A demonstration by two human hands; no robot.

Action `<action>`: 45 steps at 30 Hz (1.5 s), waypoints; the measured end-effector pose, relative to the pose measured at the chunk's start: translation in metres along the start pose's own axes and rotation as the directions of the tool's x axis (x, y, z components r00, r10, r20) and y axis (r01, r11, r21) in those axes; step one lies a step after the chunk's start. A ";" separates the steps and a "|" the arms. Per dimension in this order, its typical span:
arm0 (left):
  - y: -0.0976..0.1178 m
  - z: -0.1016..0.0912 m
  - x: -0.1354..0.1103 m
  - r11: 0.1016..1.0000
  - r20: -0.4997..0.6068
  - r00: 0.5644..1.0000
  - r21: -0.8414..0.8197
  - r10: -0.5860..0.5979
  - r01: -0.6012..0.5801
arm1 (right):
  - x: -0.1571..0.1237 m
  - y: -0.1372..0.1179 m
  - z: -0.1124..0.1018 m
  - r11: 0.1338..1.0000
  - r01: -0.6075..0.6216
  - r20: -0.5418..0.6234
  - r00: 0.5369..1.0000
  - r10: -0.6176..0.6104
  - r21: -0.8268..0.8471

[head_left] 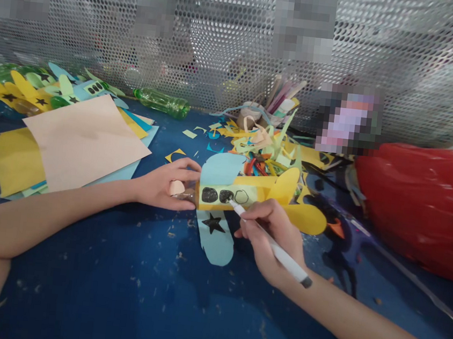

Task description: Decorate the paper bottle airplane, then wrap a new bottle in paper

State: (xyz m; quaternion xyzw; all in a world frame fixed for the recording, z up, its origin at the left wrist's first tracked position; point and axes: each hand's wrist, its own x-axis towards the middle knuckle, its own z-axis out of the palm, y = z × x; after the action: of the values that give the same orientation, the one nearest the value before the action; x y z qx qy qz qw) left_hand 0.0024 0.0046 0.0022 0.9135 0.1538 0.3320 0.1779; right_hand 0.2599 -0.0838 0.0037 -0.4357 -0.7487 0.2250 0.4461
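Observation:
A toy airplane made from a plastic bottle and coloured paper [249,180] lies in front of me, with light blue wings, a yellow body and a yellow tail. Its near wing [217,244] bears a black star. Along a pale green strip are two blackened windows and one outlined only. My left hand [168,185] is closed around the bottle's neck end, by a cream-coloured cap [176,188]. In my right hand [271,239] is a white marker [278,250], its tip touching the middle window.
Paper sheets [87,141] are stacked at left, with finished paper planes [85,90] behind. A green bottle [163,102] lies by the perforated metal screen [225,24]. Paper scraps [270,141] heap beyond the plane. A red plastic bag [420,206] bulges at right on the blue table [136,289].

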 end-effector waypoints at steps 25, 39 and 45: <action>0.001 0.000 0.000 0.999 0.009 0.999 -0.009 -0.031 0.031 | 0.000 -0.001 0.000 0.999 0.015 -0.040 0.999 -0.013 0.033; 0.000 0.000 0.000 1.000 0.003 1.000 -0.008 -0.020 0.020 | -0.002 0.002 0.000 0.999 -0.017 -0.025 1.000 0.019 0.046; 0.000 0.000 -0.001 0.999 0.007 0.999 -0.017 -0.037 0.037 | -0.001 -0.001 0.000 0.999 -0.018 -0.028 0.999 0.018 0.028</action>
State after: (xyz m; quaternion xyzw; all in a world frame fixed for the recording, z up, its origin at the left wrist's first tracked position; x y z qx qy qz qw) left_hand 0.0022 0.0039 0.0016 0.9101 0.1671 0.3269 0.1923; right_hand 0.2595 -0.0850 0.0043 -0.4393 -0.7353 0.2333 0.4604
